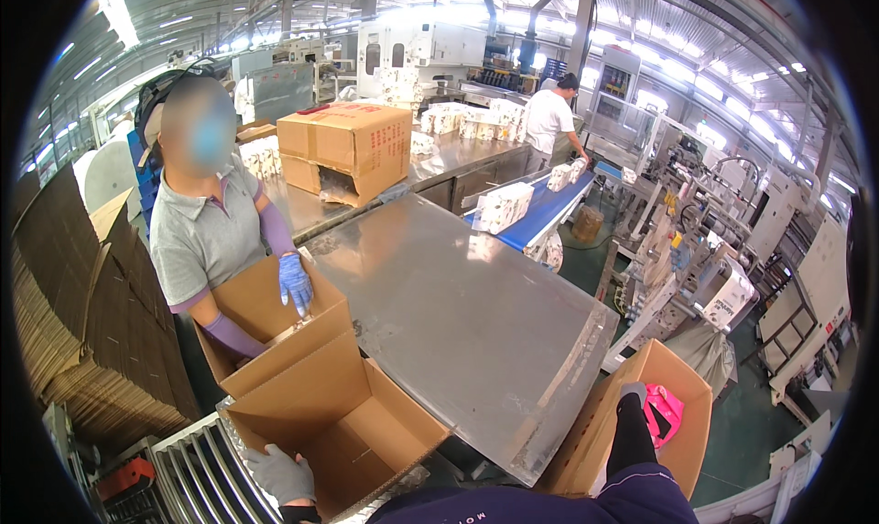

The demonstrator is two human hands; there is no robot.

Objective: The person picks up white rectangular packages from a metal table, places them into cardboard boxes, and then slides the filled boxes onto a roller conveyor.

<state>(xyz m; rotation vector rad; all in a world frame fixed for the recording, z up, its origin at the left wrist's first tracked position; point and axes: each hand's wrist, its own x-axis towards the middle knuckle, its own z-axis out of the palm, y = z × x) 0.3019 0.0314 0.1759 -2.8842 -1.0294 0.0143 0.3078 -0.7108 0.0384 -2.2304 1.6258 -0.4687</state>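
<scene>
Dark-sleeved, the right arm (632,442) crosses a right carton (693,400) holding something pink (665,416); the right hand (632,392) is near its far edge, grip unclear. The left hand (279,476) touches the left carton (316,391); whether it pinches, I cannot tell. Carton handling seems in hand; next calls for steadying the left carton.

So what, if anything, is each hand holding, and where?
Left hand: on the left rim of an open box. Right hand: at a second box, near a pink item. Whether either grips can't be told.
</scene>
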